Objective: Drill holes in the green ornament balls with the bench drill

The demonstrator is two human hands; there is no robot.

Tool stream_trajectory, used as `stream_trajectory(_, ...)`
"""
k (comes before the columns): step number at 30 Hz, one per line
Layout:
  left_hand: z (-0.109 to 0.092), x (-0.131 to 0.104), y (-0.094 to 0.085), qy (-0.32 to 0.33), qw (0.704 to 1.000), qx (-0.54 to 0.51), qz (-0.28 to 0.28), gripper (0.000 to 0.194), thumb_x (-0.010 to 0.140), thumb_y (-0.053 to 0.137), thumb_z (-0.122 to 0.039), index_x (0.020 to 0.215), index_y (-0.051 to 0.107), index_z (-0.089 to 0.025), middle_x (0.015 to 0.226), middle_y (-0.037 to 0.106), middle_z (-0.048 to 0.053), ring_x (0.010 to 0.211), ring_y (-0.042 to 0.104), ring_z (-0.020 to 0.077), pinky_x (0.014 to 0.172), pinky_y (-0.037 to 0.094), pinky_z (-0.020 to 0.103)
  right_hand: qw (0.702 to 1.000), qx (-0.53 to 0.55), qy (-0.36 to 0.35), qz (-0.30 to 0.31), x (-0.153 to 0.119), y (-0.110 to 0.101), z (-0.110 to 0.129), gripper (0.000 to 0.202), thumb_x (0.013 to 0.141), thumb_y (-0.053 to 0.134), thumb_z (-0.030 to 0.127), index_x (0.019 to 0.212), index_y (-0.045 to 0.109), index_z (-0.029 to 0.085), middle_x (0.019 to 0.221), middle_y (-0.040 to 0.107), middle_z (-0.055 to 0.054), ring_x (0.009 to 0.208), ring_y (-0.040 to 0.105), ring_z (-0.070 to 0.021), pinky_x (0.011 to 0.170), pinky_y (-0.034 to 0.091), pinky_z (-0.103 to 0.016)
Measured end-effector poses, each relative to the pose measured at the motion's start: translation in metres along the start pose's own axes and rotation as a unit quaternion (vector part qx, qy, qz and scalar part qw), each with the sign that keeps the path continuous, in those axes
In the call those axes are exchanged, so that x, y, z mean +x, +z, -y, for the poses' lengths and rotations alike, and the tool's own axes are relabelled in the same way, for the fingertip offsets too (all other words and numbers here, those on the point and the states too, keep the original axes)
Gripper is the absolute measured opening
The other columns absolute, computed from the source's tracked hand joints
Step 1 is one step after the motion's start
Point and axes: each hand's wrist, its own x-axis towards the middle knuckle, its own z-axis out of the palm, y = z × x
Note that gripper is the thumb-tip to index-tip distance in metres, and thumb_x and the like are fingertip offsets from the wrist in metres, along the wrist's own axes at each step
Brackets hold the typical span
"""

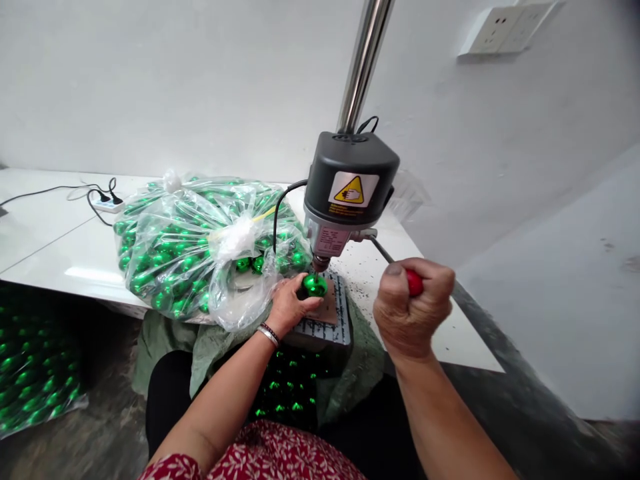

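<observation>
Drill: the grey drill (353, 175) stood above its base (343, 319), taken as landmark.
Ball: one green ball (315, 285) sat directly below the drill, over a cardboard pad (329, 311); whether the bit touched it could not be told.
Left hand: the left hand (290, 303), below the drill, pinched the ball between thumb and fingers.
Right hand: right of the drill, the right hand (414, 308) was wrapped round the red knob (415, 283) on the lever (382, 249).
Bag: left of the drill, a clear bag (173, 257) held more green balls.
Good handling (judged): the ball probably needed centring and a firm, uncrushing grip; smooth lever pressure seemed best, with fingertips kept low, clear of the bit.
</observation>
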Motion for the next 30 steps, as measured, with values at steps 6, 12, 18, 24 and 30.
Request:
stream_trajectory(6, 0.008, -0.021, -0.005, -0.008, 0.999, 0.017, -0.034, 0.021, 0.081, 0.056, -0.01, 0.089, 0.075, -0.017, 0.093, 0.076, 0.009, 0.095, 0.068, 0.0224, 0.094, 0.052, 0.039, 0.999, -0.008, 0.023, 0.023, 0.013, -0.004, 0.006, 0.023, 0.087, 0.048, 0.044, 0.083, 0.05, 0.022, 0.07, 0.058, -0.002, 0.061, 0.052, -0.0124, 0.062, 0.045, -0.03)
stream_trajectory(12, 0.04, -0.13, -0.04, -0.03, 0.994, -0.045, -0.092, 0.025, 0.086, 0.05, -0.022, 0.094, 0.074, -0.02, 0.094, 0.077, 0.007, 0.088, 0.072, 0.0197, 0.085, 0.059, 0.034, 0.997, -0.002, 0.054, 0.061, 0.048, -0.009, 0.019, 0.026, 0.084, 0.047, 0.047, 0.077, 0.049, 0.022, 0.068, 0.054, -0.002, 0.061, 0.047, -0.0118, 0.06, 0.04, -0.029)
stream_trajectory(18, 0.037, -0.131, -0.05, -0.037, 0.988, -0.099, -0.109, 0.026, 0.084, 0.054, -0.033, 0.091, 0.076, -0.021, 0.092, 0.078, 0.007, 0.086, 0.074, 0.0211, 0.084, 0.062, 0.036, 0.984, -0.033, 0.112, 0.137, 0.104, 0.009, 0.023, 0.028, 0.084, 0.046, 0.046, 0.072, 0.048, 0.021, 0.063, 0.046, -0.001, 0.063, 0.041, -0.0115, 0.064, 0.036, -0.028)
stream_trajectory(24, 0.038, -0.13, -0.044, -0.017, 0.984, -0.128, -0.121, 0.024, 0.082, 0.057, -0.037, 0.085, 0.077, -0.024, 0.088, 0.079, 0.006, 0.082, 0.075, 0.0212, 0.078, 0.063, 0.031, 0.984, -0.007, 0.04, 0.174, 0.144, 0.028, 0.008, 0.042, 0.085, 0.042, 0.057, 0.072, 0.053, 0.019, 0.082, 0.058, -0.006, 0.085, 0.052, -0.0155, 0.085, 0.045, -0.033)
stream_trajectory(30, 0.046, -0.14, -0.043, -0.073, 0.983, -0.133, -0.106, 0.028, 0.079, 0.058, -0.041, 0.086, 0.078, -0.023, 0.089, 0.079, 0.007, 0.082, 0.076, 0.0218, 0.078, 0.063, 0.03, 0.969, 0.057, -0.003, 0.238, 0.138, 0.028, -0.012, 0.07, 0.089, 0.015, 0.074, 0.096, 0.059, 0.02, 0.098, 0.066, -0.007, 0.091, 0.062, -0.0149, 0.086, 0.05, -0.032)
